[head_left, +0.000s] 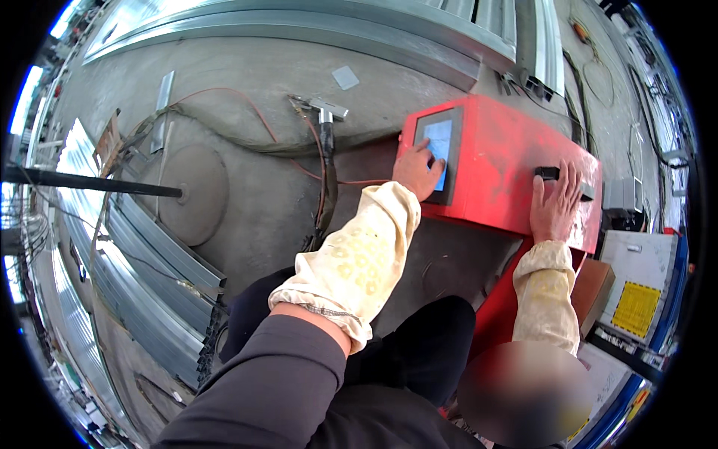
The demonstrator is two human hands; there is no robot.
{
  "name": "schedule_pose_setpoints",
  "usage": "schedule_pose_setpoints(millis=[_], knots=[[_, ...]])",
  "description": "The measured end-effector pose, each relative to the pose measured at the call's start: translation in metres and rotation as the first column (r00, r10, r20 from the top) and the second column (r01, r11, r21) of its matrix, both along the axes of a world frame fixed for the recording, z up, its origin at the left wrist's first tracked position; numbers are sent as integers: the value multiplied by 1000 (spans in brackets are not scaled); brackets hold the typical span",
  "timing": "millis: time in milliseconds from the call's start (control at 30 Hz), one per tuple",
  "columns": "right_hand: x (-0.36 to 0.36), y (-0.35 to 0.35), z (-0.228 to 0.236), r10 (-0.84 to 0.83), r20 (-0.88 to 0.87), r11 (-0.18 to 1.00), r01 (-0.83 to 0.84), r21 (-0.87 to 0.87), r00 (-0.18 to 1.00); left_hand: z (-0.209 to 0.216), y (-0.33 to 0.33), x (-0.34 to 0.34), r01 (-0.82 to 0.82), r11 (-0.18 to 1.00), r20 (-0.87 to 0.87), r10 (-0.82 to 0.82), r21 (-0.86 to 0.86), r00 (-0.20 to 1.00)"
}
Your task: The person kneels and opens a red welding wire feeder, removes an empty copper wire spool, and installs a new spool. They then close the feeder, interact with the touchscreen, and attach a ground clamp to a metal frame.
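Observation:
My left hand (419,170) reaches from the lower left to a blue-lit touch screen (443,142) on the end of a red box-shaped machine (499,161). Its fingers are partly stretched, with fingertips at the screen; it holds nothing. On top of the machine lies my right hand (556,200), palm down, fingers stretched across a black handle (547,173) and not visibly wrapped round it. Cream patterned sleeve covers (359,258) are on both forearms. A blurred patch hides the lower part of my right arm.
Left of the machine a torch-like metal tool (326,111) lies on the floor with its cables (327,172). Long galvanised metal profiles (299,34) lie at the far side, more (161,258) at left. A round base (196,187) carries a black pole; a cardboard box (594,288) sits right.

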State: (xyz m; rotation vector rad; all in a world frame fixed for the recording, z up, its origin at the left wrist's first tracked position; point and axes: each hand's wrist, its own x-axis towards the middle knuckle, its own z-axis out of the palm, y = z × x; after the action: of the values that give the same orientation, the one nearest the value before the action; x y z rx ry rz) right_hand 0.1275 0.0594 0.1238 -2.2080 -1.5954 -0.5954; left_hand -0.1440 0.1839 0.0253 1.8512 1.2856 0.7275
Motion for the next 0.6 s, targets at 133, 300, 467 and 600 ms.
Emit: schedule_pose_setpoints(millis=[133, 300, 467, 600], knots=[[-1, 0, -2, -13, 3, 1000, 13, -5, 1000, 3, 1, -4, 23, 999, -10, -24, -45, 1000], [-1, 0, -2, -34, -14, 999, 33, -16, 999, 8, 2, -10, 87, 993, -40, -90, -79, 995], [-1, -2, -4, -15, -16, 1000, 16, 24, 1000, 10, 11, -15, 101, 994, -8, -101, -52, 995], [2, -3, 2, 56, -27, 993, -53, 101, 998, 24, 24, -20, 60, 998, -29, -61, -32, 998]])
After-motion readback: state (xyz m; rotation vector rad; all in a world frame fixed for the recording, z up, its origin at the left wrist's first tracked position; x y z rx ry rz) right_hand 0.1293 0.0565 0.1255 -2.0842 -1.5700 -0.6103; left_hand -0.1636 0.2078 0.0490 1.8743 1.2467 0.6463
